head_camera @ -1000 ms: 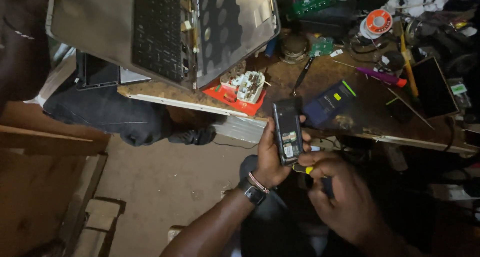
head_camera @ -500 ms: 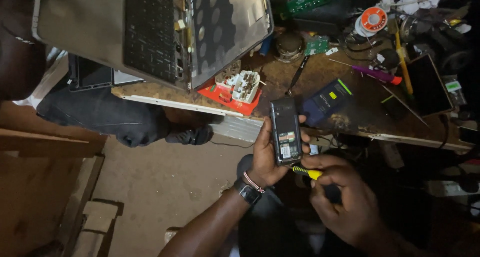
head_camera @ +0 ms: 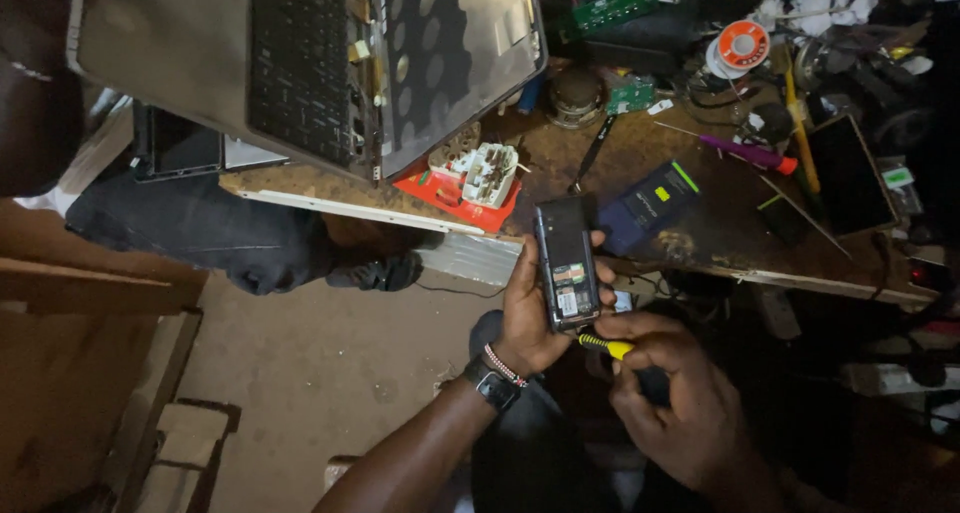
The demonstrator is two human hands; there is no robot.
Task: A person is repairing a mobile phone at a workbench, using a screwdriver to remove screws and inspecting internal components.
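Black phone [head_camera: 566, 263], back opened and turned up to face the camera, sits gripped in the left hand [head_camera: 530, 308] just below the worktop [head_camera: 620, 173] edge, while right-hand fingers [head_camera: 650, 358] pinch a yellow-handled screwdriver [head_camera: 605, 345] touching its lower end.
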